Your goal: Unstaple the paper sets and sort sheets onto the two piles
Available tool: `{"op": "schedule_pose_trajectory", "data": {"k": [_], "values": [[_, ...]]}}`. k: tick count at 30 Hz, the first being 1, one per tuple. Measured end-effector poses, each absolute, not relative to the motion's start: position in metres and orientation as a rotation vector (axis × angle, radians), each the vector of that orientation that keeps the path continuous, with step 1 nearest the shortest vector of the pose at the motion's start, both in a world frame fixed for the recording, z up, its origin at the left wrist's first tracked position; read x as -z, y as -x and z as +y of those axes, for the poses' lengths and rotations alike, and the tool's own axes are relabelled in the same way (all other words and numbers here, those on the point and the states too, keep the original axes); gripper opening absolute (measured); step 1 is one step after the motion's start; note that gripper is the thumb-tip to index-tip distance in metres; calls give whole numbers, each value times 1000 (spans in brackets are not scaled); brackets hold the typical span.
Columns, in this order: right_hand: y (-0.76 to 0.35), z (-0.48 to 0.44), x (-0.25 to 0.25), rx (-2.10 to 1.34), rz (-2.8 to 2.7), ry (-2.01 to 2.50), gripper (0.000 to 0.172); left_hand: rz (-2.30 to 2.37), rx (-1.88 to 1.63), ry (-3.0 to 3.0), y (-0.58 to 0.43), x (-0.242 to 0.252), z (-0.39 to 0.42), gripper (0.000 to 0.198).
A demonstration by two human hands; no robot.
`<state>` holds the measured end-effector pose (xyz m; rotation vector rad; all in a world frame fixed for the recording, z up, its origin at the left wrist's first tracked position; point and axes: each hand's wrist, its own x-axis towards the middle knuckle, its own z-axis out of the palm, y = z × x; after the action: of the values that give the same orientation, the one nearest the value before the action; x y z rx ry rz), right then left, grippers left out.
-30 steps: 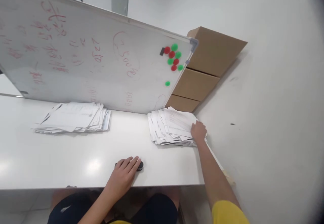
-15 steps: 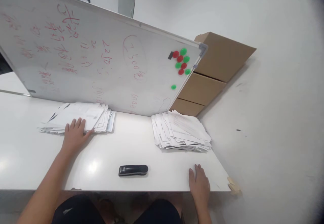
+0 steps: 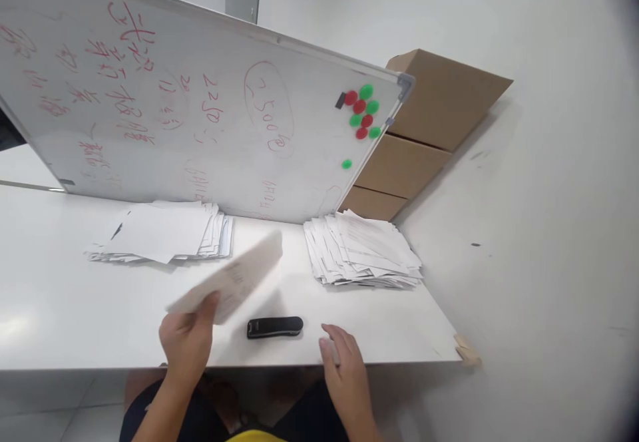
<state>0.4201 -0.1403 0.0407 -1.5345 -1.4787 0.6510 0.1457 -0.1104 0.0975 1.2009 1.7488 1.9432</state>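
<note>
My left hand (image 3: 187,339) is closed on a sheet of paper (image 3: 229,281), which is blurred and held tilted above the white table (image 3: 60,315) near its front edge. My right hand (image 3: 344,362) hovers open at the front edge, fingers spread, just right of a black stapler (image 3: 274,327) lying on the table. A loose pile of papers (image 3: 160,232) lies at the back left. A second pile of papers (image 3: 362,249) lies at the back right.
A whiteboard (image 3: 200,109) with red writing and red and green magnets (image 3: 363,112) leans along the table's back. Stacked cardboard boxes (image 3: 424,129) stand behind its right end. A white wall runs along the right side.
My left hand has left the left pile and come back toward the front edge holding a sheet. My right hand has shifted left along the front edge toward the stapler.
</note>
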Motion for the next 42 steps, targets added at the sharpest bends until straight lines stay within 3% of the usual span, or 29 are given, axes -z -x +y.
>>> {"op": "schedule_pose_trajectory", "data": {"k": [4, 9, 13, 19, 27, 33, 36, 42], "values": [[-373, -151, -72, -1125, -1347, 1202, 54, 1331, -1885, -521, -182, -119, -122, 47], [-363, -146, -85, -1486, -822, 967, 63, 1219, -1720, -435, -208, -103, -131, 47], [-384, -141, -81, -1374, -670, 1080, 68, 1199, -1641, -371, -207, -84, -137, 48], [-439, -134, -64, -1149, -727, 1321, 51, 1090, -1376, -647, -193, -83, -134, 45], [-473, -128, -70, -977, -742, 1481, 52, 1306, -1137, -1182, -205, -77, -123, 37], [-495, -123, -63, -759, -743, 1490, 50, 1273, -973, -1587, -222, -85, -118, 28], [-505, -116, -55, -683, -736, 1433, 45, 1242, -912, -1676, -239, -87, -112, 36], [-513, -105, -26, -747, -753, 1233, 45, 1194, -877, -1756, -277, -84, -99, 38]]}}
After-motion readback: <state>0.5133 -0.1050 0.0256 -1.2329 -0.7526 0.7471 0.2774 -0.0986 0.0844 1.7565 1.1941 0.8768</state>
